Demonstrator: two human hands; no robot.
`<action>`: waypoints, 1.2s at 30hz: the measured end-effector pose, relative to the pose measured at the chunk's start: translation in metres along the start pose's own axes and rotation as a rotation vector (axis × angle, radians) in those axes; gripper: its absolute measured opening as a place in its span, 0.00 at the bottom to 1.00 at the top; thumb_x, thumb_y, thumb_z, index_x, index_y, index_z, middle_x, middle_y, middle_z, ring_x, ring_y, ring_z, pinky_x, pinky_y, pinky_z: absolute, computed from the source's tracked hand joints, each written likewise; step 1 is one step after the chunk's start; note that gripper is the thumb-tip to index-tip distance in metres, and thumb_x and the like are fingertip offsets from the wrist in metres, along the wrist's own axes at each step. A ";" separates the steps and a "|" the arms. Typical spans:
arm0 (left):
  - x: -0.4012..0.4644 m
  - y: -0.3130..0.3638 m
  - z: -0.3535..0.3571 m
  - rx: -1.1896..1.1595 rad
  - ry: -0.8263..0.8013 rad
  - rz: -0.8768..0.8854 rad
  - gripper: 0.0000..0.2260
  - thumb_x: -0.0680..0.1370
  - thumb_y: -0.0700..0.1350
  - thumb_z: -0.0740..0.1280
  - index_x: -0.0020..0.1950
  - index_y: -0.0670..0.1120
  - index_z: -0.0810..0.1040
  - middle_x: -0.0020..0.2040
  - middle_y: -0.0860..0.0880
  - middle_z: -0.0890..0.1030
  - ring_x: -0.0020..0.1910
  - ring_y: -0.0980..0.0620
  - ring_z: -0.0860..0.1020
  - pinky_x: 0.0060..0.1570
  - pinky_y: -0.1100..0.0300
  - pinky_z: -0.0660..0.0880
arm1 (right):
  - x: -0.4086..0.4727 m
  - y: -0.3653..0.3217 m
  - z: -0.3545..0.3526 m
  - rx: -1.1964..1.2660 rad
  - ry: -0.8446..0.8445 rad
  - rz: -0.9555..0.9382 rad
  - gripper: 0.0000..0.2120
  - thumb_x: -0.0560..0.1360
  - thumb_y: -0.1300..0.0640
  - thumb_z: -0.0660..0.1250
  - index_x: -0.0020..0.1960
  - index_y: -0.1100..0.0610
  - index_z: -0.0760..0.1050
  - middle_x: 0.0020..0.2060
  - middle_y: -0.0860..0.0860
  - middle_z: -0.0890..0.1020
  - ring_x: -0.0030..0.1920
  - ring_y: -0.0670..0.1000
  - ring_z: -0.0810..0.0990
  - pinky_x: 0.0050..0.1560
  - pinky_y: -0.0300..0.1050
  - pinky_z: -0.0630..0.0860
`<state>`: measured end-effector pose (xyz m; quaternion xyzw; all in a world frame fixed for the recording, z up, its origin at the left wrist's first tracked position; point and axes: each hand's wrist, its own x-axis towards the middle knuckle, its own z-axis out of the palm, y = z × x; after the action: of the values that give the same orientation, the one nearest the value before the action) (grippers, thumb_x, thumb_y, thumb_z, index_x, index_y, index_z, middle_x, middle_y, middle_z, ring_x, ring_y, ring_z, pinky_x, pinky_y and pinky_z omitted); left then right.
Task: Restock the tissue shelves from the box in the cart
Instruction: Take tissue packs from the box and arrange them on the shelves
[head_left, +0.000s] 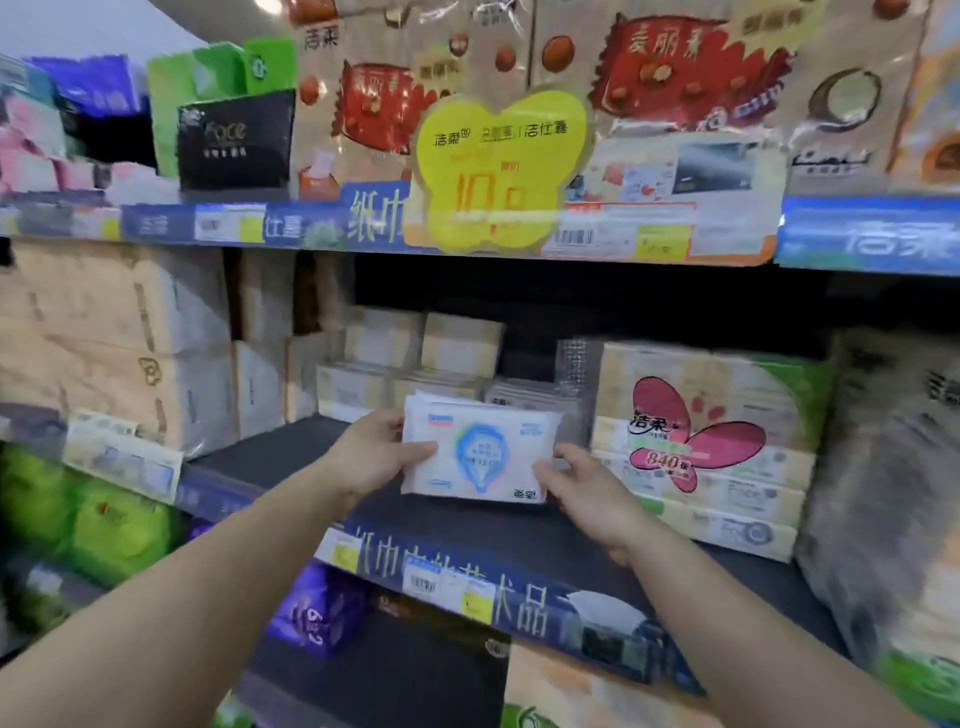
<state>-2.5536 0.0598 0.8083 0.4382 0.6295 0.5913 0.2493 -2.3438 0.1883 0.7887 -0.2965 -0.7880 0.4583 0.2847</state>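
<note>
Both forearms reached in from 6 o'clock toward the middle shelf (291, 457). In the head view, the left hand (371, 457) gripped the left edge of a white tissue pack (480, 449), thumb over its front face. The right hand (587, 493) held the pack's lower right corner between curled fingers. The pack stood upright on the dark shelf, centre frame. At 3 o'clock, just beside it, sat a butterfly-print tissue bundle (701, 431); beige packs (410, 358) were stacked behind at 12 o'clock.

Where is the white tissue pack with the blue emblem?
The white tissue pack is held in both hands at the middle shelf, left of the pink-butterfly tissue bundle.
</note>
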 end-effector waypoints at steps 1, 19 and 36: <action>0.016 -0.011 -0.007 0.031 -0.046 0.000 0.09 0.76 0.33 0.67 0.53 0.44 0.79 0.50 0.47 0.84 0.46 0.54 0.83 0.47 0.60 0.81 | 0.006 0.002 0.007 -0.079 -0.030 0.017 0.13 0.78 0.53 0.66 0.60 0.48 0.68 0.49 0.44 0.80 0.48 0.42 0.78 0.48 0.35 0.74; 0.104 0.033 -0.010 1.227 -0.147 0.884 0.44 0.70 0.53 0.68 0.78 0.55 0.44 0.79 0.55 0.43 0.78 0.53 0.42 0.75 0.52 0.38 | 0.051 -0.049 0.036 0.043 0.439 -0.032 0.15 0.70 0.70 0.65 0.48 0.52 0.79 0.42 0.53 0.82 0.39 0.50 0.78 0.41 0.46 0.75; 0.135 -0.053 -0.054 0.147 -0.374 0.084 0.07 0.76 0.42 0.70 0.53 0.50 0.79 0.45 0.60 0.84 0.46 0.64 0.81 0.58 0.62 0.76 | 0.071 -0.039 0.042 -0.226 0.345 0.152 0.31 0.65 0.53 0.79 0.64 0.52 0.71 0.55 0.46 0.80 0.51 0.43 0.79 0.49 0.36 0.77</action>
<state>-2.6784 0.1503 0.7941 0.5832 0.5948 0.4621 0.3042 -2.4289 0.2010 0.8183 -0.4593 -0.7493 0.3297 0.3447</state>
